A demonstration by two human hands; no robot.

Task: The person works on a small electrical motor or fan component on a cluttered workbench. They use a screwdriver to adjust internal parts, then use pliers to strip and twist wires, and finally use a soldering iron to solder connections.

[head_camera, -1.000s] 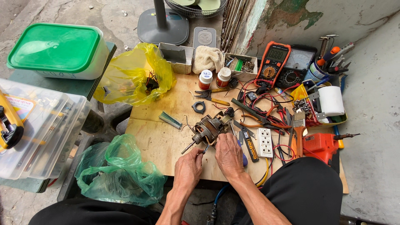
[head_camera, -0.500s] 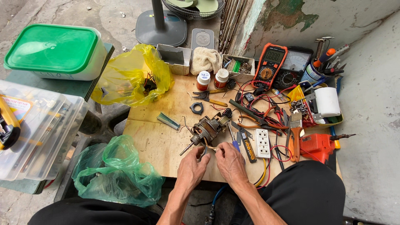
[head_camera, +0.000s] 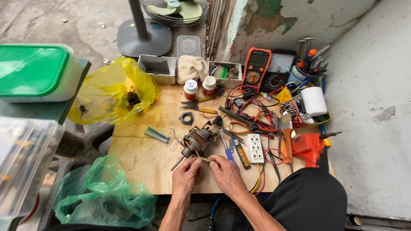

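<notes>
A small electric fan motor (head_camera: 197,140) with copper windings and a steel shaft lies on the plywood board (head_camera: 141,158). My left hand (head_camera: 186,175) and my right hand (head_camera: 224,173) meet just below the motor. Their fingertips pinch a thin wire end (head_camera: 204,159) coming from the motor. A blue-handled screwdriver (head_camera: 227,149) lies right of the motor, next to my right hand. A black ring part (head_camera: 186,118) and a small metal bar (head_camera: 156,134) rest on the board above and left of the motor.
Tools, red wires, a white socket strip (head_camera: 255,148), an orange multimeter (head_camera: 256,68), an orange tool (head_camera: 309,147) and a paper roll (head_camera: 314,101) crowd the board's right side. A yellow bag (head_camera: 113,92), a green bag (head_camera: 102,194), a green-lidded box (head_camera: 36,72) and a fan base (head_camera: 143,40) stand around.
Both hands have drawn back a little from the motor body toward me and now pinch the wire end together. The motor stays in place.
</notes>
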